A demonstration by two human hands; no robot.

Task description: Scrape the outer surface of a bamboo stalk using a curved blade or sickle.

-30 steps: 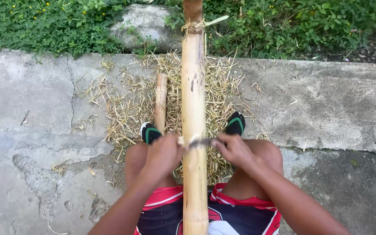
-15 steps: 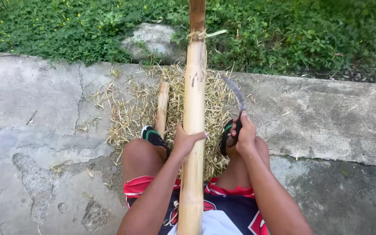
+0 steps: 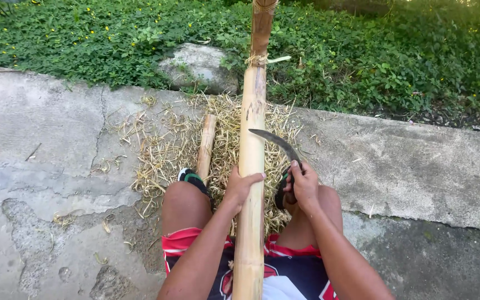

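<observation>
On a cracked concrete slab (image 3: 56,128) bordered by green ground cover (image 3: 395,61), a seated person holds one long bamboo pole (image 3: 252,144) running lengthwise between the knees and away toward the plants, its near end out of frame below. The left hand (image 3: 240,188) wraps the pole at about knee level, fingers closed around it, apparently to steady it against turning. The right hand (image 3: 304,186) grips the handle of one curved knife (image 3: 278,143), fingers closed, with the dark blade raised and arcing leftward so that its tip lies at or just over the pole's right edge; whether it touches cannot be told. One shorter stick (image 3: 206,145) lies just left of the pole, roughly parallel. Both rest over a single heap of pale, straw-like shavings (image 3: 156,150), spread beneath the working area where trimmings would fall. One grey stone (image 3: 198,66) sits at the slab's far edge. One shoe (image 3: 191,178) with green trim is clearly visible beyond the left knee.
</observation>
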